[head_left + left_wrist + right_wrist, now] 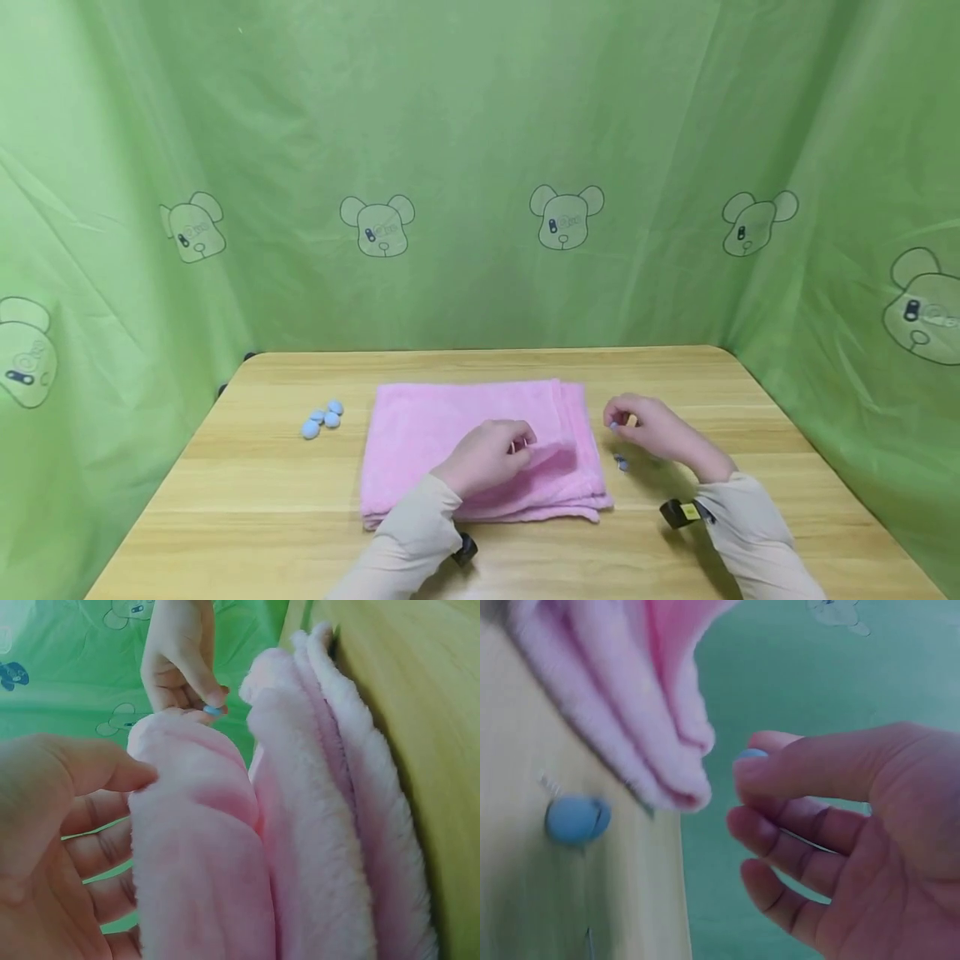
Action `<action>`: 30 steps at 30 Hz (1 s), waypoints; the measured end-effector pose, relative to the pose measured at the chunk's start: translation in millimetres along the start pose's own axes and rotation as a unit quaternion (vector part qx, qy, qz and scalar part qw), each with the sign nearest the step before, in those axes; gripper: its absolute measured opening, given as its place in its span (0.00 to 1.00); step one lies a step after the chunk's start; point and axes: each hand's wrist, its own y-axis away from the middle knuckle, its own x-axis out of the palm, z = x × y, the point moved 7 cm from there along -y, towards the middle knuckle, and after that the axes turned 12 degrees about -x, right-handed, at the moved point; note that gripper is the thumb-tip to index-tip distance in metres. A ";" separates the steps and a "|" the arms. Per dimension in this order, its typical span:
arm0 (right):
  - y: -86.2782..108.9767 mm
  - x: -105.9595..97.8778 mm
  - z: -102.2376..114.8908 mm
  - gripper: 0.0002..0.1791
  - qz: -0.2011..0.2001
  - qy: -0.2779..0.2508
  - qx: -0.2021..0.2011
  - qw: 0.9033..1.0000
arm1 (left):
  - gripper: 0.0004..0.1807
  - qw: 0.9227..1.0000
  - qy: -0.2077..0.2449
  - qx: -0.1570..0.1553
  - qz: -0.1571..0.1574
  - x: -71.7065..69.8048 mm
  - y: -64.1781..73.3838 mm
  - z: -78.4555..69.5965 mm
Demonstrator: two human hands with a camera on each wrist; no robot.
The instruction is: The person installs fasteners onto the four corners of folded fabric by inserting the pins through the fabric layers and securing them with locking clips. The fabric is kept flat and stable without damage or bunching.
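A folded pink fleece blanket lies on the table. My left hand pinches the top layer near its right front part and lifts it, so a fold stands up in the left wrist view. To the right of the blanket, my right hand holds a small round blue button-like piece between thumb and fingertips, just above the table. The fingers hide most of that piece. Below the right hand lie blue pieces with thin metal pins, blurred in the right wrist view.
Several rounded blue pieces lie in a group left of the blanket. The wooden table ends at green curtains with bear-head prints at the back and sides. Each wrist carries a black camera.
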 end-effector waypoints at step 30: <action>-62.1 47.7 68.8 0.07 -0.025 -0.173 -0.054 0.983 | 0.09 0.937 0.297 -0.159 -0.090 -25.5 -12.9 55.1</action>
